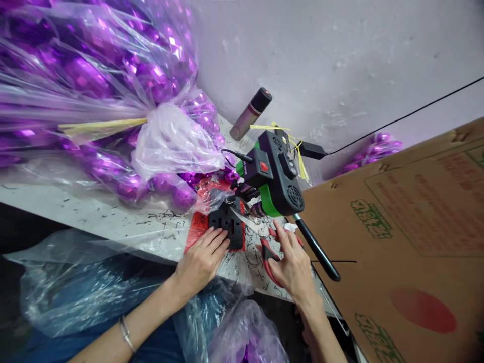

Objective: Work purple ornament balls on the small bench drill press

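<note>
My right hand (292, 259) is closed round the red and black handles of a pair of scissors (269, 256). The blades point up and left, beside a black plate with slots (226, 224). On the near edge of that plate my left hand (204, 256) lies flat, fingers stretched out. The plate is the base of a small black and green machine (278, 174) with a red switch and a long black lever (317, 247). Red material (196, 229) shows under the base. Clear plastic film partly covers the area at the machine's foot.
Large clear bags of shiny purple balls (86, 75) fill the left of the white table (151, 227). A dark-capped spray can (251, 113) stands near the wall. A big cardboard box (397, 242) closes off the right. Black scraps litter the table; another bag (247, 335) sits below.
</note>
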Tool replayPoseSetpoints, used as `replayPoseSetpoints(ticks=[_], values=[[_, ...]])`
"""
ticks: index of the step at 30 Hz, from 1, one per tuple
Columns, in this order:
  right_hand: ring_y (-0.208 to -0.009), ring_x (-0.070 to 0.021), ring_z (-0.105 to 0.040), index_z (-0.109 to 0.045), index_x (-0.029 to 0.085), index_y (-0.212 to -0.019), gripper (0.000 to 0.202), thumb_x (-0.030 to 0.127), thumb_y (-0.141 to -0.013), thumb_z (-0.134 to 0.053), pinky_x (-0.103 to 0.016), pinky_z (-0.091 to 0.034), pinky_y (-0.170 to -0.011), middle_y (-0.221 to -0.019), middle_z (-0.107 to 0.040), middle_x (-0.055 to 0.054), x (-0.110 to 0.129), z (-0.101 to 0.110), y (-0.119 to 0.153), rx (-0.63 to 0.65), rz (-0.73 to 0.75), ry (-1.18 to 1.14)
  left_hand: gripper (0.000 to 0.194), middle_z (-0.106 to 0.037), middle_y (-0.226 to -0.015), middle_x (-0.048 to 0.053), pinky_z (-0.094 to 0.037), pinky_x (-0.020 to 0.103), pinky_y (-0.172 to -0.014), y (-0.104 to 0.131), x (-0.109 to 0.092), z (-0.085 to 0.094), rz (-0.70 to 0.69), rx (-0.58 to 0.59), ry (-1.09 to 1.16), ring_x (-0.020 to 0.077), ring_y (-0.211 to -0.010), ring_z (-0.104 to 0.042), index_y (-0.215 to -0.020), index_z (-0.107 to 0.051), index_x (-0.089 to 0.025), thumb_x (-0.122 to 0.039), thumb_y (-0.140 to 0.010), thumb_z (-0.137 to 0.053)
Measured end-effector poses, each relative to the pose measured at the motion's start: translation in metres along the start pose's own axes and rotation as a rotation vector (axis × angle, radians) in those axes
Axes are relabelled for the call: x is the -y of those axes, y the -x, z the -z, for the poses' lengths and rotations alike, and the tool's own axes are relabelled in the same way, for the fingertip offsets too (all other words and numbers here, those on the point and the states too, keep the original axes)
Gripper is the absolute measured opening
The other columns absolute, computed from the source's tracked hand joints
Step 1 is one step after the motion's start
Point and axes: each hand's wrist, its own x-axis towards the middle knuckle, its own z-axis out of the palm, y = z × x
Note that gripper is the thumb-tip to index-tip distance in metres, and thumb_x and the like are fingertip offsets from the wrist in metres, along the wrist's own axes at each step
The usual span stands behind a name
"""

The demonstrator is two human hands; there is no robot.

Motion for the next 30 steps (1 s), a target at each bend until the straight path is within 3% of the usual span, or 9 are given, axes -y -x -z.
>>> replayPoseSetpoints(ticks=[6,12,15,18,22,30], values=[[-0.103,-0.0243,-0.067,-0.046,0.024,-0.144,0.060,0.031,-0.086,-0.059,-0.037,-0.056,-0.088,-0.111,-0.071,-0.009,-0.001,0.001,-0.003,-0.011,-0.030,-0.106,0.024,-0.070,-0.118,0.011,-0.054,0.043,-0.102,0.001,0.000,-0.001,0.014,0.000,0.028,0.0230,-0.114,-0.064,-0.110,-0.068,-0.011,-0.013,-0.093,-0.051],[-0.091,-0.0242,-0.071,-0.061,0.016,-0.132,0.066,0.050,-0.076,-0.072,-0.037,-0.059,-0.084,-0.108,-0.074,-0.009,0.010,0.005,-0.006,0.208,-0.298,-0.509,0.023,-0.070,-0.118,0.011,-0.054,0.042,-0.101,0.001,0.000,-0.001,0.007,0.001,0.012,0.0229,-0.113,-0.064,-0.109,-0.068,-0.011,-0.014,-0.093,-0.051],[-0.092,-0.0246,-0.071,-0.064,0.015,-0.128,0.069,0.054,-0.071,-0.074,-0.038,-0.059,-0.083,-0.104,-0.075,-0.008,0.013,0.009,-0.008,0.273,-0.377,-0.583,0.023,-0.070,-0.118,0.011,-0.054,0.042,-0.101,0.001,0.000,0.000,0.005,0.008,0.012,0.0233,-0.113,-0.064,-0.110,-0.068,-0.011,-0.014,-0.093,-0.051],[-0.088,-0.0228,-0.069,-0.061,0.016,-0.131,0.067,0.052,-0.075,-0.071,-0.037,-0.059,-0.081,-0.103,-0.074,-0.008,0.011,0.012,-0.009,0.254,-0.309,-0.478,0.024,-0.070,-0.118,0.011,-0.054,0.043,-0.102,0.001,0.000,0.000,0.013,0.006,0.030,0.0230,-0.113,-0.064,-0.111,-0.068,-0.012,-0.013,-0.093,-0.052],[-0.084,-0.0210,-0.067,-0.050,0.021,-0.141,0.060,0.040,-0.085,-0.062,-0.036,-0.057,-0.079,-0.104,-0.071,-0.009,0.003,0.011,-0.006,0.113,-0.128,-0.208,0.024,-0.070,-0.118,0.011,-0.054,0.043,-0.102,0.001,0.000,-0.001,0.019,-0.002,0.039,0.0228,-0.113,-0.064,-0.110,-0.068,-0.012,-0.013,-0.092,-0.052],[-0.097,-0.0232,-0.066,-0.041,0.024,-0.146,0.064,0.026,-0.084,-0.056,-0.036,-0.056,-0.083,-0.113,-0.067,-0.009,-0.002,0.004,-0.004,0.048,-0.006,-0.062,0.024,-0.070,-0.118,0.010,-0.055,0.043,-0.101,0.001,0.000,-0.001,0.011,0.008,0.011,0.0231,-0.112,-0.065,-0.109,-0.068,-0.012,-0.013,-0.093,-0.051]])
